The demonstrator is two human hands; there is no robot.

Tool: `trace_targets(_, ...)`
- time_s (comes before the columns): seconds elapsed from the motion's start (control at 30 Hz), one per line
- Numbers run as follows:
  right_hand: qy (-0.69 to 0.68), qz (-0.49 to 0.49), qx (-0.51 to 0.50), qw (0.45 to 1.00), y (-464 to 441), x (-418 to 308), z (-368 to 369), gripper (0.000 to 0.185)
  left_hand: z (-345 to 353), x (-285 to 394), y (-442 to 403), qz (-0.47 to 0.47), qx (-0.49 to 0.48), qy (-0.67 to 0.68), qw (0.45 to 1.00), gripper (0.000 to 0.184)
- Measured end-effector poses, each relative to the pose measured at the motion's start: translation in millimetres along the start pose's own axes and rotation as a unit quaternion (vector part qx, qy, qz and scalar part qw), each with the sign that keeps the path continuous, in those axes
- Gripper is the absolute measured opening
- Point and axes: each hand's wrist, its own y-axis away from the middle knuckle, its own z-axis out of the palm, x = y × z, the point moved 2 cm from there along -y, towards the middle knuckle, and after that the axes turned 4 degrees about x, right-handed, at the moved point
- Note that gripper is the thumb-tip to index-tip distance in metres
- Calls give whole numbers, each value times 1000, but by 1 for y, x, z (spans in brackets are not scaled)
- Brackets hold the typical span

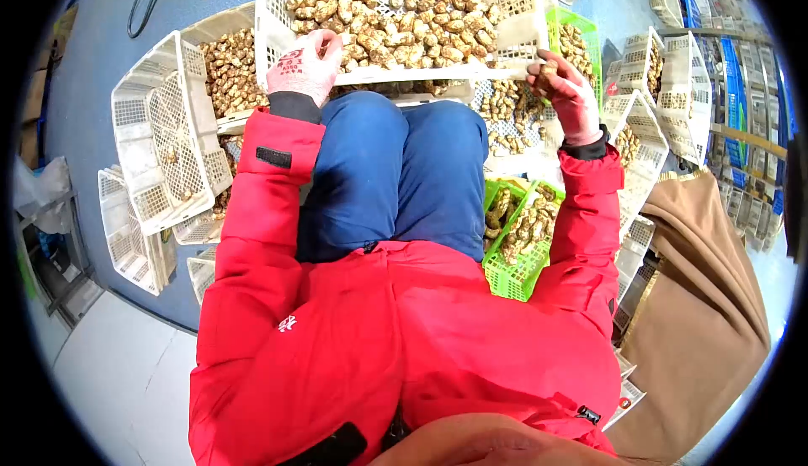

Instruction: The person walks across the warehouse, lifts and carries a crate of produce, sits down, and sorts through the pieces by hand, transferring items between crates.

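Observation:
A white plastic crate (522, 7) in front of my knees is heaped with knobbly, oblong brown-and-cream pieces (404, 16); they look like mushrooms or tubers, I cannot tell which. My left hand (305, 66), in a pale pink glove with red print, is at the crate's near left corner. Its fingers are curled together at the edge of the heap; what they pinch, if anything, is hidden. Off the crate's near right corner, my gloved right hand (568, 96) is closed on one brown knobbly piece (545, 75), held between thumb and fingers.
Left stand more white crates (160, 188), some holding similar pieces (234, 71). Green baskets with longer pieces (526, 251) sit beside my right thigh; another green basket (589, 24) is behind my right hand. Brown cloth (699, 315) drapes at right. A dark cable (143, 12) lies on the floor.

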Motion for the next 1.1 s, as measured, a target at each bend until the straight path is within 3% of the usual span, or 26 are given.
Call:
trace_targets(0.07, -64, 22, -55, 996, 9, 10, -13, 55, 8, -8, -3, 35, 42, -1, 999, 33)
trace_targets(0.17, -169, 36, -60, 983, 8, 9, 25, 56, 9, -8, -2, 45, 44, 0, 998, 32)
trace_targets(0.3, -192, 21, -147, 970, -19, 10, 67, 62, 5, -5, -3, 21, -10, 26, 999, 33)
trace_targets(0.47, -259, 35, -197, 945, -34, 12, 83, 62, 4, -1, -1, 15, 21, -1, 1000, 32)
trace_targets(0.8, -102, -17, -129, 986, -21, 9, 82, 44, 8, -5, -2, 24, 17, -10, 1000, 32)
trace_targets(1.1, -57, -51, -35, 996, -27, -11, 49, 43, 9, -7, -2, 35, 29, -23, 999, 31)
